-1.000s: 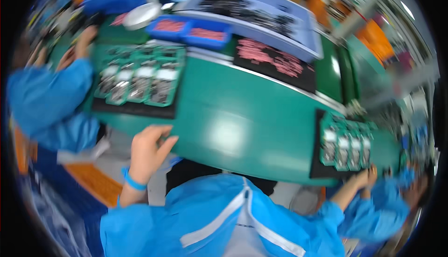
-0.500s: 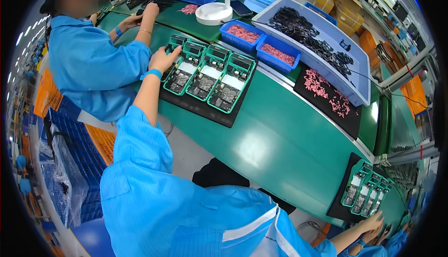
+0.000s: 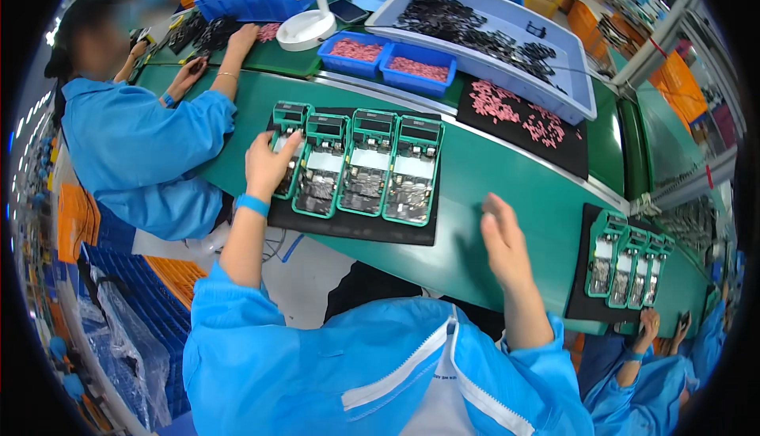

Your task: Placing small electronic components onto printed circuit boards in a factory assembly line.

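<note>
My left hand [image 3: 269, 165] is at the left end of a row of several green-framed electronic units [image 3: 366, 168]. Its thumb and fingers are wrapped round the leftmost green-framed unit [image 3: 291, 113], partly covering it. Circuit boards and silvery parts show inside the frames, and the row lies on a black mat [image 3: 356, 228]. My right hand [image 3: 505, 242] hovers over the green work surface [image 3: 463, 190], right of the row, fingers stretched out and nothing in it.
Two small blue bins [image 3: 419, 83] of pink pieces stand beyond the row, beside a large tub [image 3: 582, 95] of black parts. Loose pink pieces [image 3: 514, 115] lie on another mat. At right is a second row of units [image 3: 621, 266]. Co-workers sit left [image 3: 146, 151] and lower right [image 3: 641, 380].
My right hand has come from beside the far-right row back toward the middle. My left hand stays at the leftmost unit. The view has shifted, and the row now appears straighter.
</note>
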Demonstrator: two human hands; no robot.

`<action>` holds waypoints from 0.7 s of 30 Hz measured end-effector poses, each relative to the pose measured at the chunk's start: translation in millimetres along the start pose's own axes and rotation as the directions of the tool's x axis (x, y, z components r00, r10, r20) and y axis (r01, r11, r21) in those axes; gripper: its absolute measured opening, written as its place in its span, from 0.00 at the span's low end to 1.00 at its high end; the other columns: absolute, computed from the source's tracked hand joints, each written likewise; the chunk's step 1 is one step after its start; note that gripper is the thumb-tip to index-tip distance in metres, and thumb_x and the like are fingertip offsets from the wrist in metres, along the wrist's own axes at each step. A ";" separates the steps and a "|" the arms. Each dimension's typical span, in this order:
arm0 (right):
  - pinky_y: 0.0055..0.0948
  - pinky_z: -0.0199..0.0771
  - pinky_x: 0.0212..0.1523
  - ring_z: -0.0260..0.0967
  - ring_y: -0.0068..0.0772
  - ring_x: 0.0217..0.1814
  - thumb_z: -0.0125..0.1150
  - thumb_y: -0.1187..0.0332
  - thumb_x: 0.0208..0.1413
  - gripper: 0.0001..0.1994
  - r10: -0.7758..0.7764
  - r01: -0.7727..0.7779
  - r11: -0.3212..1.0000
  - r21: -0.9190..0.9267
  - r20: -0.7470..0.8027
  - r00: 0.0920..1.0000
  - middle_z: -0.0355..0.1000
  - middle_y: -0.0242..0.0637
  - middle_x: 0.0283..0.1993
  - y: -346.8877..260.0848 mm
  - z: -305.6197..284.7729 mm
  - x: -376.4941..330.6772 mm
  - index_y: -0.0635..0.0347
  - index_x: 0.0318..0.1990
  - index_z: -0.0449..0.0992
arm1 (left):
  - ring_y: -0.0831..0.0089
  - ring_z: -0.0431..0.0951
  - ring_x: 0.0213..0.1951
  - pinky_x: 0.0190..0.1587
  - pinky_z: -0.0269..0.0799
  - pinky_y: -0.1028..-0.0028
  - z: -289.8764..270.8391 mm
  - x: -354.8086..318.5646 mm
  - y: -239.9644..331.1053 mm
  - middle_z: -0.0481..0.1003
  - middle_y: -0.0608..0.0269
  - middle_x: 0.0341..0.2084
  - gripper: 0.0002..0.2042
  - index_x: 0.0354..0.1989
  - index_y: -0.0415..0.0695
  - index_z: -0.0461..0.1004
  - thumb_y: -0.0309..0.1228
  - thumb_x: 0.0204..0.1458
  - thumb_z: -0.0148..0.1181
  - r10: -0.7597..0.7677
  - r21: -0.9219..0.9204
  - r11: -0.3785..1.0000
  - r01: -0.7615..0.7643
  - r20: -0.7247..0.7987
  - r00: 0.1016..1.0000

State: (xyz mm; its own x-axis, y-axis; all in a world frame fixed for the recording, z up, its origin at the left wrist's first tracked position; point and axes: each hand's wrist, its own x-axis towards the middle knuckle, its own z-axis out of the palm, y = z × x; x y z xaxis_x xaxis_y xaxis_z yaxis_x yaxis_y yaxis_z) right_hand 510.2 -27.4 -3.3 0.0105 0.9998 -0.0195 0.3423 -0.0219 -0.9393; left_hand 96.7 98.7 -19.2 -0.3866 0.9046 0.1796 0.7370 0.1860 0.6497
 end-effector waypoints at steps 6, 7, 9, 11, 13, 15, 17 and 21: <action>0.29 0.63 0.55 0.66 0.29 0.54 0.41 0.48 0.67 0.29 0.073 -0.069 0.992 0.107 -0.040 0.996 0.71 0.42 0.53 27.2 -19.7 29.1 0.67 0.61 0.64 | 0.74 0.70 0.53 0.58 0.59 0.73 -39.9 -126.0 63.5 0.74 0.59 0.49 0.22 0.50 0.34 0.72 0.43 0.63 0.50 -0.152 -0.694 0.533 0.484 0.484 0.862; 0.29 0.63 0.56 0.66 0.30 0.54 0.41 0.47 0.67 0.29 0.052 -0.047 0.995 0.085 -0.058 0.997 0.71 0.42 0.53 36.5 -30.9 36.4 0.68 0.59 0.66 | 0.74 0.69 0.54 0.58 0.59 0.74 -45.5 -143.9 67.6 0.74 0.59 0.50 0.22 0.52 0.34 0.71 0.43 0.63 0.51 -0.143 -0.675 0.522 0.521 0.533 0.834; 0.31 0.62 0.59 0.66 0.33 0.55 0.41 0.45 0.66 0.31 0.043 -0.032 0.995 0.094 -0.112 0.993 0.73 0.43 0.52 48.6 -47.8 48.0 0.69 0.55 0.71 | 0.71 0.69 0.54 0.56 0.63 0.68 -43.1 -176.4 54.1 0.73 0.59 0.51 0.21 0.53 0.34 0.70 0.41 0.62 0.52 -0.129 -0.676 0.460 0.576 0.591 0.796; 0.33 0.61 0.61 0.67 0.34 0.55 0.39 0.43 0.65 0.34 0.097 -0.084 0.987 0.140 -0.086 0.992 0.73 0.44 0.52 51.5 -67.1 59.3 0.71 0.53 0.73 | 0.68 0.70 0.55 0.54 0.69 0.61 -43.1 -205.9 47.1 0.71 0.58 0.54 0.21 0.56 0.35 0.69 0.39 0.61 0.54 -0.011 -0.638 0.402 0.657 0.714 0.700; 0.35 0.61 0.62 0.68 0.38 0.56 0.39 0.41 0.64 0.35 0.094 -0.084 0.987 0.140 -0.065 0.993 0.73 0.48 0.51 58.8 -90.2 72.6 0.72 0.52 0.73 | 0.65 0.73 0.51 0.55 0.70 0.61 -41.4 -235.7 64.9 0.73 0.56 0.50 0.21 0.56 0.33 0.67 0.36 0.61 0.54 0.066 -0.591 0.344 0.730 0.790 0.609; 0.35 0.62 0.61 0.69 0.40 0.56 0.39 0.39 0.63 0.37 0.091 -0.085 0.986 0.145 -0.031 0.995 0.74 0.48 0.51 68.8 -112.4 89.6 0.71 0.50 0.75 | 0.65 0.74 0.52 0.56 0.70 0.63 -35.4 -262.9 83.8 0.73 0.55 0.49 0.22 0.60 0.34 0.65 0.31 0.59 0.56 0.064 -0.500 0.317 0.806 0.859 0.508; 0.35 0.62 0.61 0.69 0.39 0.55 0.38 0.39 0.64 0.36 0.077 -0.075 0.992 0.101 -0.015 0.997 0.74 0.47 0.50 72.2 -129.1 100.4 0.69 0.49 0.76 | 0.67 0.73 0.52 0.59 0.68 0.65 -25.2 -284.4 89.6 0.73 0.55 0.50 0.26 0.64 0.36 0.60 0.30 0.59 0.56 0.149 -0.446 0.298 0.844 0.895 0.420; 0.32 0.67 0.56 0.72 0.34 0.49 0.44 0.47 0.64 0.29 0.043 -0.042 0.999 0.025 -0.026 0.999 0.77 0.42 0.44 80.5 -150.7 109.3 0.68 0.44 0.79 | 0.73 0.63 0.61 0.63 0.59 0.74 -28.5 -307.5 140.7 0.62 0.55 0.63 0.32 0.72 0.45 0.40 0.29 0.63 0.49 0.309 -0.268 0.406 0.874 0.940 0.145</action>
State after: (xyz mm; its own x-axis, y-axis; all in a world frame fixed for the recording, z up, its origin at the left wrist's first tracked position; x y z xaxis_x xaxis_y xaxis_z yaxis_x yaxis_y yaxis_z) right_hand 680.5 79.6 -29.4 0.0497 0.9975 -0.0510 0.3182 -0.0642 -0.9459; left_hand 303.5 -164.2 38.0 0.6928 0.5492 -0.4672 -0.1876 0.7629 0.6187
